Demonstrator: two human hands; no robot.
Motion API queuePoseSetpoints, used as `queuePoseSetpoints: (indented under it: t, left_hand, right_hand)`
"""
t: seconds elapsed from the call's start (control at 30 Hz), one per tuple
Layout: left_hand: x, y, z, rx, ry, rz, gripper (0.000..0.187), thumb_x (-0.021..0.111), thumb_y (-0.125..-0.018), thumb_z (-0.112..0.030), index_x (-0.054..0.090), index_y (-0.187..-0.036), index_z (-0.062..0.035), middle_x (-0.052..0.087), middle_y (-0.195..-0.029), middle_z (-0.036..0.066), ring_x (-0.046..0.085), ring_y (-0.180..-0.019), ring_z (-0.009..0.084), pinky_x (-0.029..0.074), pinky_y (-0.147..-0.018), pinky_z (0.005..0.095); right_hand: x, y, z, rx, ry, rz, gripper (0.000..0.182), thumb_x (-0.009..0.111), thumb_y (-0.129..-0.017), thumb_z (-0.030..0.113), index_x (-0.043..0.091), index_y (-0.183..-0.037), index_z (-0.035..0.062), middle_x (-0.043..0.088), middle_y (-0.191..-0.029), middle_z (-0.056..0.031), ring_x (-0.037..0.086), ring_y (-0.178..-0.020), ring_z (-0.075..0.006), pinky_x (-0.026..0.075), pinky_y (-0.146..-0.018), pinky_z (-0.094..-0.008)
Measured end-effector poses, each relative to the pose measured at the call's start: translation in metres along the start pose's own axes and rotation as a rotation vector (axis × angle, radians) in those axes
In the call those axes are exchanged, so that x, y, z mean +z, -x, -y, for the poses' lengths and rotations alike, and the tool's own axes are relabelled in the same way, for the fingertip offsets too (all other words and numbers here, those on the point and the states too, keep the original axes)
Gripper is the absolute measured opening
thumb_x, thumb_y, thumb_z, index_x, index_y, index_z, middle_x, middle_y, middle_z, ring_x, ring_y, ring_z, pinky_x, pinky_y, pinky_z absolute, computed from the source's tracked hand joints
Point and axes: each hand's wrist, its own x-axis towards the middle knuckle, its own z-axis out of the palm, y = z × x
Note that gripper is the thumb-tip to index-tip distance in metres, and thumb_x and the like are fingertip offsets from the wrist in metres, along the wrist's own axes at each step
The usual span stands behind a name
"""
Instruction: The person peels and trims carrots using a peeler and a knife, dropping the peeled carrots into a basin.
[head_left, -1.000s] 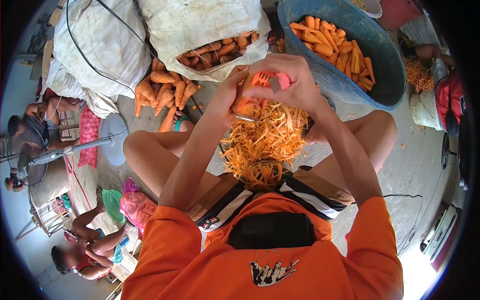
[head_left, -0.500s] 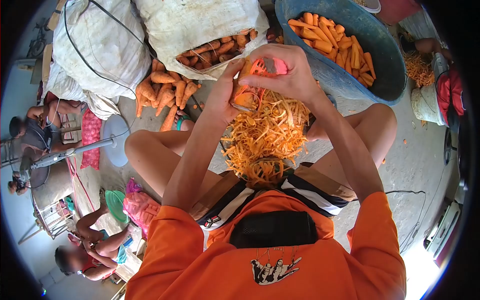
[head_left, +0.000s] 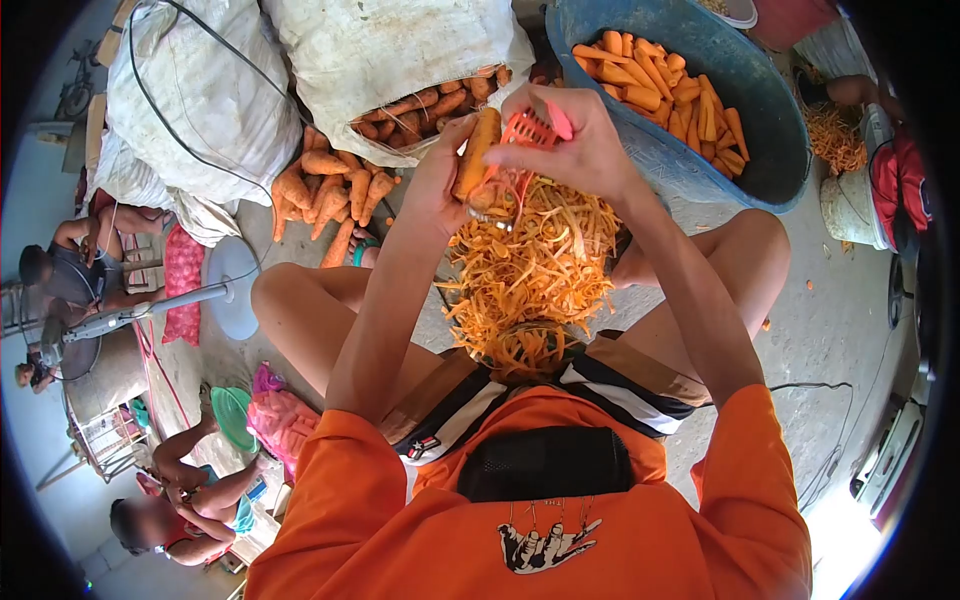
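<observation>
the carrot [head_left: 476, 152] stands nearly upright in the view, its long axis running from the far tip, up toward the open sack, down to the near end, which hangs over the heap of peelings; it leans slightly to the right at the top. it is held in the air above the person's lap, between the two knees, not resting on anything.

the left hand [head_left: 438, 185] is closed around the carrot's lower half from the left side, thumb and fingers wrapped about it, the forearm rising straight from the lap with the wrist bent a little inward. the right hand [head_left: 580, 145] is closed on an orange-red peeler [head_left: 528, 128], pinched between thumb and fingers, its blade end laid against the upper right side of the carrot. the right forearm slants up from the right knee, elbow out.

below the hands lies the pile of peelings [head_left: 530, 275], spilling toward the lap. the white sack [head_left: 400, 50] of unpeeled carrots lies just beyond the carrot's tip. the blue tub [head_left: 770, 150] with peeled carrots sits at the far right, its rim near the right hand.
</observation>
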Motion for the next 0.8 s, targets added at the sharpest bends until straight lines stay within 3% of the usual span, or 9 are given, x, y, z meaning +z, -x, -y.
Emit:
queuePoseSetpoints:
  t: [0.13, 0.27, 0.37, 0.47, 0.53, 0.6, 0.63, 0.7, 0.8]
  left_hand:
    - [0.023, 0.012, 0.001, 0.079, -0.075, -0.137, 0.019, 0.054, -0.108, -0.025, 0.055, -0.120, -0.0102, 0.066, -0.106, 0.006, 0.070, -0.091, 0.0183, 0.062, -0.076, 0.0369]
    - [0.020, 0.016, 0.010, 0.077, -0.086, -0.122, 0.019, 0.055, -0.107, -0.026, 0.055, -0.118, -0.0111, 0.066, -0.105, 0.006, 0.069, -0.088, 0.0183, 0.061, -0.071, 0.0354]
    - [0.019, 0.022, 0.007, 0.015, -0.163, -0.130, 0.021, 0.057, -0.106, -0.028, 0.055, -0.119, -0.0113, 0.066, -0.103, 0.006, 0.069, -0.086, 0.0182, 0.060, -0.067, 0.0343]
    - [0.016, 0.022, 0.006, 0.000, -0.126, -0.127, 0.031, 0.058, -0.105, -0.032, 0.059, -0.124, -0.0069, 0.066, -0.100, 0.007, 0.067, -0.082, 0.0184, 0.059, -0.063, 0.0316]
    - [0.009, 0.020, 0.004, -0.013, -0.098, -0.086, 0.026, 0.058, -0.106, -0.030, 0.057, -0.122, -0.0091, 0.066, -0.101, 0.007, 0.068, -0.083, 0.0182, 0.059, -0.064, 0.0322]
    - [0.011, 0.018, 0.003, -0.033, -0.075, -0.043, 0.021, 0.057, -0.106, -0.028, 0.055, -0.119, -0.0113, 0.066, -0.103, 0.006, 0.069, -0.084, 0.0180, 0.059, -0.064, 0.0328]
    - [0.015, 0.020, 0.008, 0.016, -0.090, -0.073, 0.022, 0.057, -0.106, -0.028, 0.055, -0.119, -0.0104, 0.066, -0.104, 0.007, 0.069, -0.085, 0.0186, 0.060, -0.067, 0.0335]
    - [0.024, 0.017, 0.015, 0.063, -0.083, -0.182, 0.023, 0.054, -0.107, -0.027, 0.055, -0.121, -0.0090, 0.066, -0.107, 0.009, 0.070, -0.089, 0.0200, 0.061, -0.075, 0.0369]
    - [0.019, 0.012, 0.004, 0.069, -0.115, -0.131, 0.027, 0.050, -0.110, -0.026, 0.058, -0.126, -0.0057, 0.068, -0.113, 0.008, 0.069, -0.100, 0.0185, 0.060, -0.085, 0.0348]
  right_hand:
    - [-0.003, -0.002, 0.004, -0.125, 0.128, -0.079, 0.052, 0.093, -0.073, 0.040, 0.075, -0.105, 0.0043, 0.067, -0.077, -0.0091, 0.058, -0.064, -0.0148, 0.050, -0.064, -0.0310]
    - [-0.009, -0.006, -0.022, -0.207, 0.180, -0.119, 0.045, 0.093, -0.075, 0.038, 0.074, -0.099, 0.0044, 0.071, -0.078, -0.0083, 0.063, -0.067, -0.0118, 0.051, -0.062, -0.0302]
    - [-0.030, -0.008, -0.047, 0.136, 0.067, -0.173, 0.036, 0.089, -0.082, 0.034, 0.068, -0.082, 0.0042, 0.073, -0.077, -0.0034, 0.066, -0.064, -0.0082, 0.050, -0.058, -0.0273]
    - [-0.026, -0.011, -0.042, 0.158, -0.324, -0.273, 0.035, 0.089, -0.082, 0.033, 0.069, -0.082, 0.0046, 0.073, -0.078, -0.0031, 0.066, -0.063, -0.0092, 0.051, -0.059, -0.0269]
    - [-0.010, -0.006, -0.002, 0.151, -0.453, -0.195, 0.035, 0.091, -0.079, 0.031, 0.070, -0.083, 0.0039, 0.075, -0.084, -0.0044, 0.067, -0.064, -0.0111, 0.053, -0.061, -0.0269]
    - [0.000, -0.004, 0.006, -0.316, 0.140, -0.037, 0.038, 0.093, -0.076, 0.031, 0.069, -0.085, 0.0027, 0.074, -0.086, -0.0078, 0.069, -0.066, -0.0139, 0.054, -0.062, -0.0287]
    - [0.006, -0.004, 0.003, -0.258, 0.036, -0.128, 0.044, 0.093, -0.074, 0.036, 0.067, -0.082, 0.0020, 0.067, -0.073, -0.0087, 0.062, -0.059, -0.0154, 0.049, -0.057, -0.0315]
    - [0.001, -0.005, -0.012, -0.148, 0.080, -0.067, 0.044, 0.092, -0.075, 0.038, 0.067, -0.081, 0.0025, 0.062, -0.068, -0.0082, 0.056, -0.056, -0.0155, 0.045, -0.054, -0.0320]
    - [0.001, -0.004, -0.024, -0.026, 0.086, -0.026, 0.047, 0.090, -0.078, 0.044, 0.066, -0.076, 0.0035, 0.050, -0.058, -0.0057, 0.042, -0.053, -0.0155, 0.038, -0.050, -0.0329]
